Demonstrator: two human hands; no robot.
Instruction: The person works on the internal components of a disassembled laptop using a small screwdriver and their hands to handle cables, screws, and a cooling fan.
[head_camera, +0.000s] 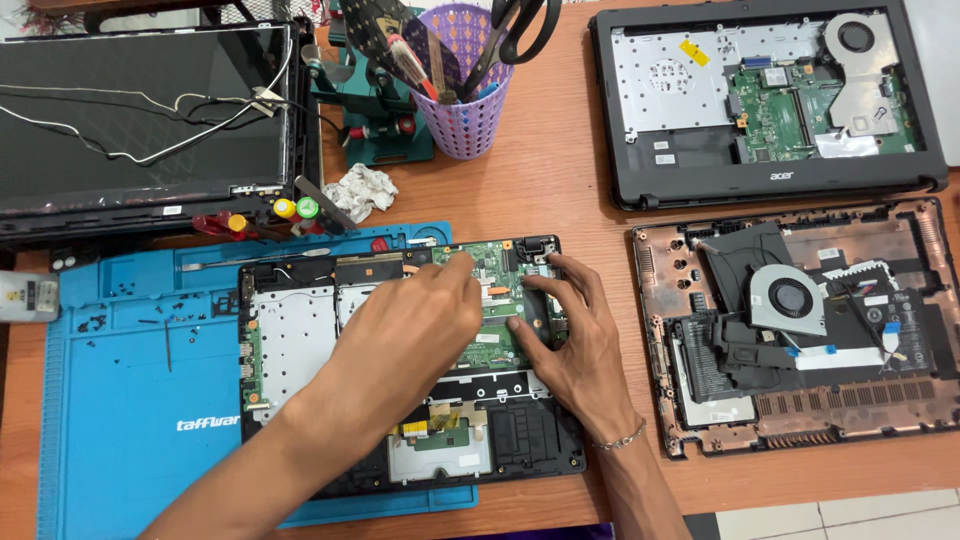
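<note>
Both hands work over the opened laptop base (410, 370) that lies on the blue repair mat (130, 400), near the middle of the wooden surface (560, 160). Left hand (415, 325) reaches in from the near left, its fingers drawn together with the tips down on the green circuit board (497, 262) at the far edge of the base; whether they pinch anything cannot be told. Right hand (565, 335) rests just beside it on the right, fingers loosely spread, the thumb and forefinger set around a dark part at the board's right edge. A thin bracelet (622, 437) sits on that wrist.

Small loose screws (95, 323) lie scattered on the left part of the mat. At the far left is a detached laptop screen panel (140, 110) with thin cables across it, and just near it lie screwdrivers with red and yellow handles (262, 215). A crumpled white tissue (360, 190) lies beside a purple perforated cup (465, 110) holding scissors and other tools. On the right, well apart from the hands, are a dark laptop chassis with its board exposed (765, 100) at the far side and a copper-coloured bottom cover with a fan (800, 320) nearer.
</note>
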